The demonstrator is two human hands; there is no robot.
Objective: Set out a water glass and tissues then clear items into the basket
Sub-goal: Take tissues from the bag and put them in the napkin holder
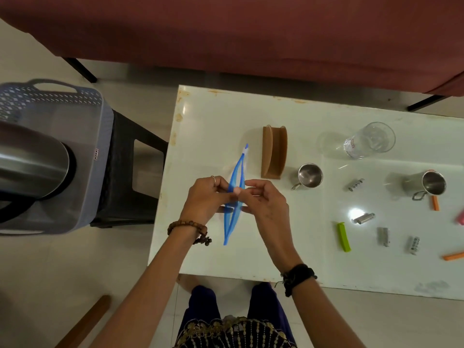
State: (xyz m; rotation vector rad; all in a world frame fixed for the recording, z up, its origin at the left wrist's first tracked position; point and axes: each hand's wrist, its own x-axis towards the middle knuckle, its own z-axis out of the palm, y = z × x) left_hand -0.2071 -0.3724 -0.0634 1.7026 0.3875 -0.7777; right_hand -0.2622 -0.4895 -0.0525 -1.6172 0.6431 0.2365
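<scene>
Between our hands: we hold a clear zip pouch point(236, 194) with a blue zipper edge, its mouth pulled apart into a narrow slit over the white table point(213, 254)
Grip: left hand point(204, 197) pinches one side of the blue edge; right hand point(263, 199) pinches the other; fingers of both are curled on it (what is inside the pouch we cannot tell)
Just beyond the grip: an empty wooden tissue holder point(273, 151) stands upright on the table; no tissues show in it, so that half of the setting-out looks undone to us
Further out past the right hand: the water glass point(369, 140) stands on the table, apparently empty; we judge it set out
Right of the grip: two steel cups point(310, 175) point(431, 184), a green clip point(343, 236), several small metal cylinders point(364, 218) and orange sticks point(435, 203) lie scattered on the table; none cleared yet
Left of the grip, well apart: the blue-grey basket point(50, 96) sits on a dark stool point(130, 172); a steel kettle point(32, 159) lies in it
Progress: early to middle, in our judgement; tissues to be placed, then most of the clearing remains
</scene>
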